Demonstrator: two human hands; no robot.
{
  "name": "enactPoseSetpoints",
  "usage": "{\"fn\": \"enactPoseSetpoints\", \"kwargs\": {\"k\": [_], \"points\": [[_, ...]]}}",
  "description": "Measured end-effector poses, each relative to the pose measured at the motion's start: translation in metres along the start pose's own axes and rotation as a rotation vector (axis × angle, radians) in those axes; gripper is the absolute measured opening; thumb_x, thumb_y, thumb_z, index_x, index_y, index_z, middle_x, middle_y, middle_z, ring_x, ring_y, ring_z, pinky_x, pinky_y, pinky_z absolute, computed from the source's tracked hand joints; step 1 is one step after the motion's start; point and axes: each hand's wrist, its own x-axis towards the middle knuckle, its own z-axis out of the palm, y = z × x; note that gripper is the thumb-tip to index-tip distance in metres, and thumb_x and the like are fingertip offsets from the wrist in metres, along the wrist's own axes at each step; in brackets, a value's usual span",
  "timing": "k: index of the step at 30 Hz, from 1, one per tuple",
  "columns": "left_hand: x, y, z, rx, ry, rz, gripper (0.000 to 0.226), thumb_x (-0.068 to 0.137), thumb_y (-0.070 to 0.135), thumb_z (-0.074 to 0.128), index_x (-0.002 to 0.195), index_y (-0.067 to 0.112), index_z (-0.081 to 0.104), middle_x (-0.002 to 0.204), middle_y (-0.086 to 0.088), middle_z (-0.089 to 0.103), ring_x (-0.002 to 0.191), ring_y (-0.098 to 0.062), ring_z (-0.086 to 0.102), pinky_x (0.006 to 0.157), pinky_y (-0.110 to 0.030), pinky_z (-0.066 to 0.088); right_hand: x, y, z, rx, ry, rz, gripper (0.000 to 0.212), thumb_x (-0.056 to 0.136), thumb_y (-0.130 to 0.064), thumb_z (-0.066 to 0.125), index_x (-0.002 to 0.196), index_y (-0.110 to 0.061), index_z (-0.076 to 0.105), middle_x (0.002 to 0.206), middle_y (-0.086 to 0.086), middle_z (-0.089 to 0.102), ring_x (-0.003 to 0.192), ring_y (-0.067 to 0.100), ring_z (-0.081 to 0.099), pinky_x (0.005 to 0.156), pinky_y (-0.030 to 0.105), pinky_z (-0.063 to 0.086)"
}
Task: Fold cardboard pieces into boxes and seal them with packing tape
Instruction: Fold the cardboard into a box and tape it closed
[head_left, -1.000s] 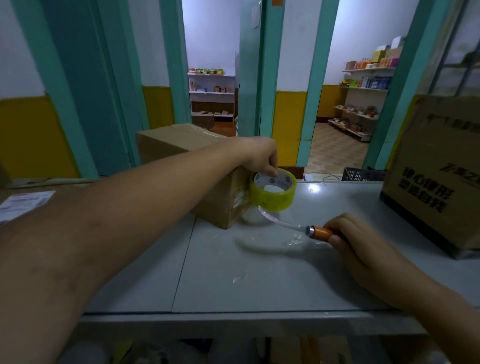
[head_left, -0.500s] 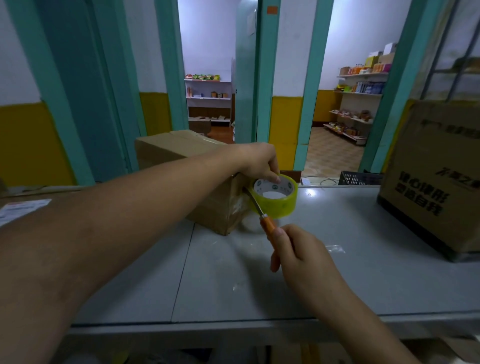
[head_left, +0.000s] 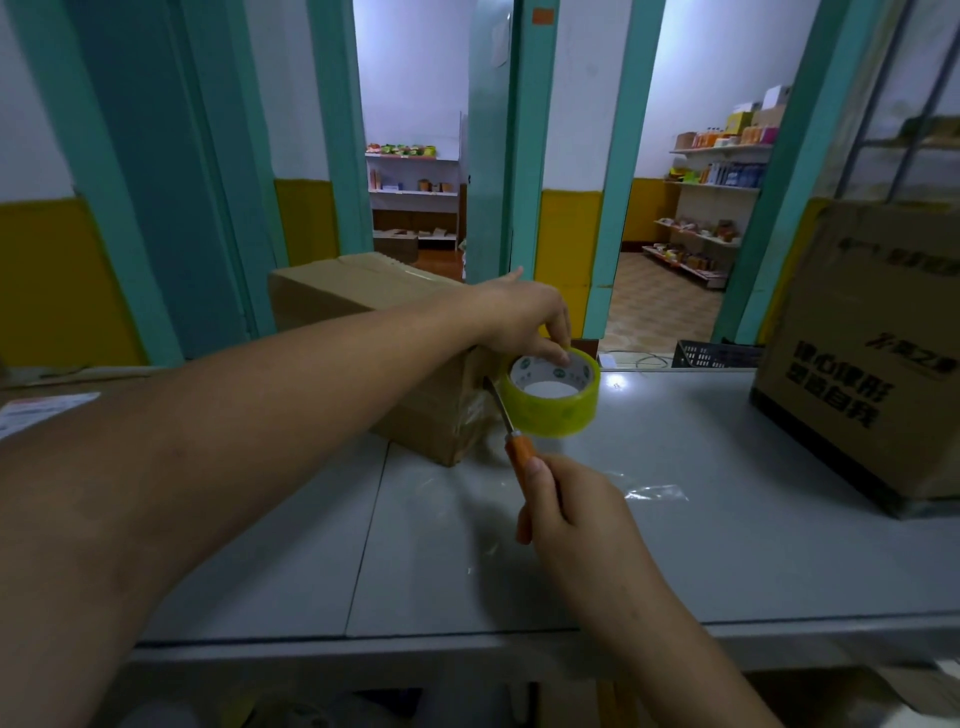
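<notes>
My left hand (head_left: 519, 317) pinching the tape roll (head_left: 553, 397) against the box (head_left: 395, 332), right hand (head_left: 576, 512) gripping the knife (head_left: 511, 457), blade at the roll's left side

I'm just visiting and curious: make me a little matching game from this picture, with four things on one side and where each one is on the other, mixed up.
Things:
1 tape roll
2 knife
3 big printed box
4 black basket

Places:
A at the table's right end
B gripped by the right hand
C beyond the table's far edge
D held by the left hand

Pairs: 1-D, 2-B, 3-A, 4-C
</notes>
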Motion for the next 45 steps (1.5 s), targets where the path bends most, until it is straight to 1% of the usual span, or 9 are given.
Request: {"fn": "enactPoseSetpoints", "kwargs": {"k": [8,18,21,26,29,34,37,41,45], "points": [[-0.004,0.004,-0.002,-0.029,0.006,-0.028,0.029,0.102,0.048,0.062,0.121,0.032,0.076,0.104,0.025,0.064,0.108,-0.003,0.055,0.125,-0.066,0.001,0.000,-0.008,0.002,-0.014,0.002,0.027,0.049,0.110,-0.042,0.037,0.074,-0.017,0.059,0.067,0.006,0.061,0.063,0.016,0.060,0.069,0.045,0.051],[-0.004,0.008,0.000,-0.045,-0.013,-0.012,0.030,0.100,0.048,0.064,0.122,0.031,0.077,0.105,0.014,0.076,0.099,-0.007,0.066,0.121,-0.063,0.031,0.004,-0.028,-0.008,-0.158,-0.054,0.074,0.052,0.110,-0.043,0.034,0.067,-0.019,0.049,0.063,0.003,0.054,0.060,0.018,0.053,0.059,0.034,0.042],[-0.005,0.008,0.001,-0.055,-0.003,-0.027,0.031,0.100,0.049,0.065,0.123,0.032,0.076,0.103,0.016,0.075,0.095,-0.006,0.066,0.112,-0.058,0.046,0.023,-0.055,-0.029,-0.358,-0.228,0.181,0.049,0.112,-0.039,0.029,0.087,-0.006,0.056,0.086,0.011,0.062,0.078,0.026,0.059,0.068,0.032,0.043],[-0.008,0.013,-0.002,-0.037,0.024,-0.036,0.026,0.102,0.043,0.064,0.119,0.030,0.079,0.097,0.017,0.072,0.097,-0.010,0.065,0.119,-0.058,0.036,0.049,-0.097,-0.052,-0.621,-0.410,0.151,0.041,0.111,-0.021,0.037,0.071,-0.014,0.038,0.092,0.009,0.057,0.064,0.019,0.046,0.066,0.028,0.043],[-0.011,0.015,-0.005,-0.077,0.032,-0.064,0.024,0.103,0.038,0.064,0.118,0.027,0.079,0.090,0.020,0.065,0.092,-0.007,0.062,0.117,-0.050,0.041,0.066,-0.095,-0.047,-0.545,-0.545,0.321,0.027,0.110,-0.022,0.042,0.091,-0.007,0.052,0.104,0.020,0.068,0.060,0.024,0.050,0.056,0.033,0.044],[-0.010,0.013,-0.002,-0.056,0.036,-0.065,0.018,0.100,0.030,0.067,0.113,0.029,0.080,0.105,0.011,0.074,0.101,-0.013,0.066,0.111,-0.055,0.046,0.067,-0.094,-0.057,-0.366,-0.544,0.350,0.027,0.110,-0.022,0.040,0.087,-0.011,0.049,0.073,0.010,0.054,0.045,0.017,0.044,0.042,0.025,0.036],[-0.013,0.017,-0.004,-0.071,0.045,-0.055,0.021,0.102,0.035,0.065,0.116,0.028,0.079,0.108,0.011,0.073,0.104,-0.011,0.063,0.120,-0.055,0.033,0.068,-0.094,-0.047,-0.382,-0.555,0.397,0.027,0.109,-0.022,0.042,0.086,-0.009,0.048,0.079,0.014,0.055,0.047,0.020,0.044,0.044,0.028,0.037],[-0.010,0.015,-0.003,-0.074,0.059,-0.063,0.021,0.100,0.026,0.068,0.120,0.027,0.078,0.107,0.012,0.071,0.099,-0.009,0.059,0.124,-0.056,0.029,0.071,-0.090,-0.052,-0.132,-0.514,0.541,0.027,0.109,-0.030,0.044,0.087,-0.014,0.043,0.048,0.004,0.055,0.028,0.011,0.042,0.032,0.014,0.033],[-0.010,0.017,-0.004,-0.091,0.068,-0.044,0.021,0.102,0.025,0.067,0.119,0.028,0.078,0.100,0.018,0.065,0.094,-0.006,0.054,0.125,-0.058,0.024,0.074,-0.091,-0.048,-0.152,-0.548,0.557,0.032,0.109,-0.036,0.045,0.089,-0.010,0.047,0.052,0.003,0.056,0.031,0.012,0.043,0.035,0.016,0.034]]}}
